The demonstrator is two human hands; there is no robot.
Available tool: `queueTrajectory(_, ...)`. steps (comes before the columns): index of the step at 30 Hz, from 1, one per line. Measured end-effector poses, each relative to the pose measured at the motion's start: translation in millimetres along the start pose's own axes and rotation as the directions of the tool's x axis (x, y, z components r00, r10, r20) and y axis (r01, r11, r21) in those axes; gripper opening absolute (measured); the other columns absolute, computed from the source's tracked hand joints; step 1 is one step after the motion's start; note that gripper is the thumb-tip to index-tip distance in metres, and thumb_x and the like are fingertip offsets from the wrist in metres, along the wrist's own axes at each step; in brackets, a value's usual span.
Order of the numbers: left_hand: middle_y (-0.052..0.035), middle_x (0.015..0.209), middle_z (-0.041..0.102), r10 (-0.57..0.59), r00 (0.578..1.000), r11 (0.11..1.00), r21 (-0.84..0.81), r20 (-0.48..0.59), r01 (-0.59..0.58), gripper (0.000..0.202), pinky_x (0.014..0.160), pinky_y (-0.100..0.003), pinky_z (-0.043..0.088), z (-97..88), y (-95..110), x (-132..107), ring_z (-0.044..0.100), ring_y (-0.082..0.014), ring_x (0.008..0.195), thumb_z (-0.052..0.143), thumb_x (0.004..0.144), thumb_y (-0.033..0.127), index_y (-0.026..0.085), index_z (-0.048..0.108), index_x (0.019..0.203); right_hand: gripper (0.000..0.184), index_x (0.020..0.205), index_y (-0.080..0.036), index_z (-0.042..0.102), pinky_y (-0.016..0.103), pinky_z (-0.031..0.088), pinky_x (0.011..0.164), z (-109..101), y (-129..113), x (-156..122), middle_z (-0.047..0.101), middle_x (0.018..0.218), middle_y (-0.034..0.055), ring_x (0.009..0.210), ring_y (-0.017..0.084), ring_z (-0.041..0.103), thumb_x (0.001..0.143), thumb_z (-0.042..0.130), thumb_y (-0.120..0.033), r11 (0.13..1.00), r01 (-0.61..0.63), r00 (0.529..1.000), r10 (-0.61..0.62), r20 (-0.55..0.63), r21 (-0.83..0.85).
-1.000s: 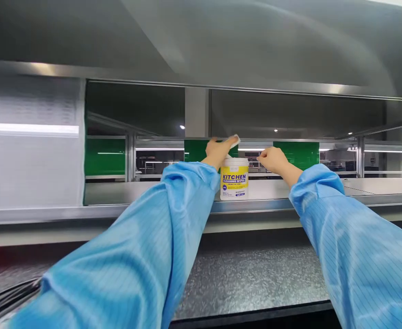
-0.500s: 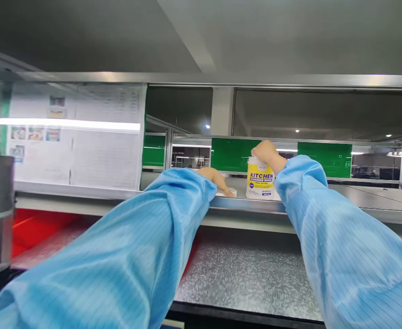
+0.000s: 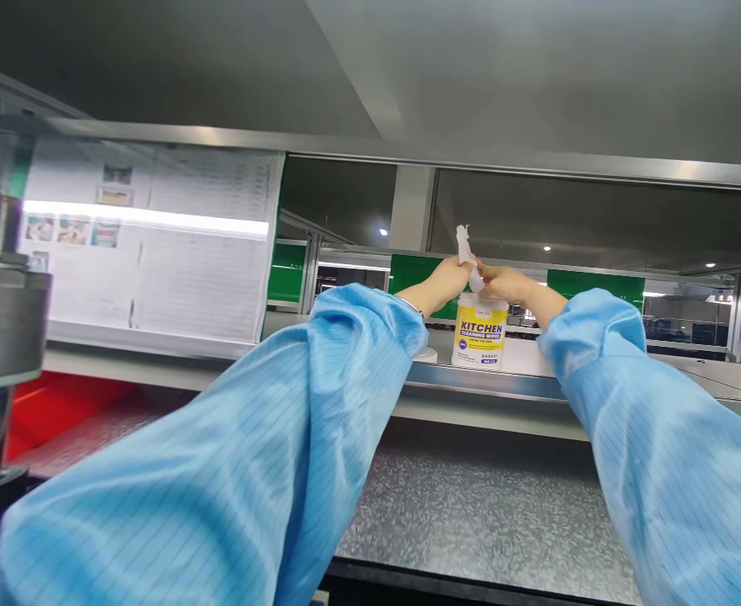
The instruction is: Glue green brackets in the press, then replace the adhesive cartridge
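A white tub of kitchen cleaning wipes (image 3: 481, 335) with a yellow label stands upright on the shelf, its top uncovered. Above its mouth, my left hand (image 3: 447, 279) pinches a crumpled white wipe (image 3: 464, 244) whose upper end sticks up over the fingers. My right hand (image 3: 508, 284) reaches in from the other side, just over the rim, with its fingers closed at the lower part of the wipe; the fingertips are partly hidden. Left of the tub lies a round white lid (image 3: 427, 355), partly behind my left sleeve.
The metal-edged shelf (image 3: 528, 385) runs across above a speckled grey worktop (image 3: 490, 522). Papers in a clear sheet (image 3: 199, 252) hang at left. A metal cylinder fixture (image 3: 4, 316) stands at the left edge, near a red bin (image 3: 61, 408). Green panels (image 3: 589, 290) are behind.
My left hand has moved from the lid up to the tub's mouth and now grips the wipe, which has come into view. My right hand has shifted slightly right and lower.
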State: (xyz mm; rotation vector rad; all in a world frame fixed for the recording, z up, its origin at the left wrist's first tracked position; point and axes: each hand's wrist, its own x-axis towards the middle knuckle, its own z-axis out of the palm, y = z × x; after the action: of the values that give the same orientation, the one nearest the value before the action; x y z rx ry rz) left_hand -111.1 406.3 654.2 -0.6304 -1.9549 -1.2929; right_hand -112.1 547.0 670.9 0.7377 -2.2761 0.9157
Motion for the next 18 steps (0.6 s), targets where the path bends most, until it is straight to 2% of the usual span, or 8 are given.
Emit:
queueTrajectory(3,-0.0102,0.105,0.074,0.014,0.997,0.999,-0.044,-0.080,-0.017,0.020,0.097,-0.041,0.050,-4.9,3.2,0.6,0.066,-0.0278,0.102,0.049,0.088,0.021,0.018,0.069,0.084,0.023,0.095,-0.013,0.069,0.038,0.054,0.085,17.7,14.6,2.9,0.070,0.093,0.0062,0.087,0.019,0.067,0.091,0.072,-0.035,0.974,-0.156,0.983,0.169,0.068,-0.165)
queueTrajectory(6,-0.0081,0.101,0.074,0.044,0.982,0.993,-0.104,-0.182,-0.064,0.021,0.095,-0.036,0.051,-10.4,11.4,7.7,0.067,-0.0232,0.101,0.043,0.088,0.017,0.019,0.064,0.086,0.039,0.097,-0.014,0.068,0.046,0.050,0.096,29.3,17.2,8.5,0.069,0.102,0.0084,0.101,0.023,0.065,0.096,0.062,-0.052,0.926,-0.244,0.960,0.273,0.067,-0.287)
queueTrajectory(9,-0.0065,0.095,0.074,0.043,0.963,0.988,-0.134,-0.266,-0.081,0.021,0.090,-0.032,0.052,-14.7,16.4,16.2,0.069,-0.0198,0.098,0.038,0.091,0.016,0.020,0.059,0.088,0.045,0.099,-0.015,0.068,0.048,0.047,0.100,32.8,14.9,12.6,0.069,0.103,0.0084,0.104,0.024,0.064,0.098,0.055,-0.058,0.890,-0.293,0.939,0.336,0.068,-0.349)
queueTrajectory(13,-0.0053,0.088,0.073,-0.005,0.931,0.994,-0.103,-0.365,-0.035,0.020,0.082,-0.030,0.054,-23.3,19.3,20.8,0.070,-0.0189,0.088,0.039,0.093,0.016,0.019,0.058,0.088,0.049,0.104,-0.014,0.067,0.044,0.051,0.091,33.3,15.4,16.1,0.069,0.102,0.0089,0.098,0.023,0.065,0.098,0.052,-0.060,0.873,-0.327,0.926,0.373,0.063,-0.361)
queueTrajectory(15,-0.0072,0.095,0.073,-0.029,0.884,0.998,-0.060,-0.466,0.001,0.023,0.082,-0.031,0.054,-37.7,25.2,20.5,0.070,-0.0187,0.090,0.037,0.096,0.014,0.017,0.060,0.098,0.049,0.106,-0.014,0.067,0.044,0.052,0.088,33.3,17.8,16.7,0.069,0.100,0.0102,0.097,0.024,0.066,0.099,0.050,-0.060,0.874,-0.322,0.928,0.367,0.059,-0.364)
queueTrajectory(18,-0.0125,0.121,0.067,-0.007,0.752,0.997,0.053,-0.660,0.055,0.034,0.091,-0.035,0.053,-75.3,36.5,15.5,0.066,-0.0193,0.106,0.028,0.103,0.017,0.015,0.054,0.125,0.049,0.103,-0.014,0.070,0.047,0.050,0.090,33.6,20.2,12.2,0.069,0.098,0.0138,0.101,0.030,0.065,0.100,0.047,-0.057,0.877,-0.277,0.945,0.322,0.051,-0.393)
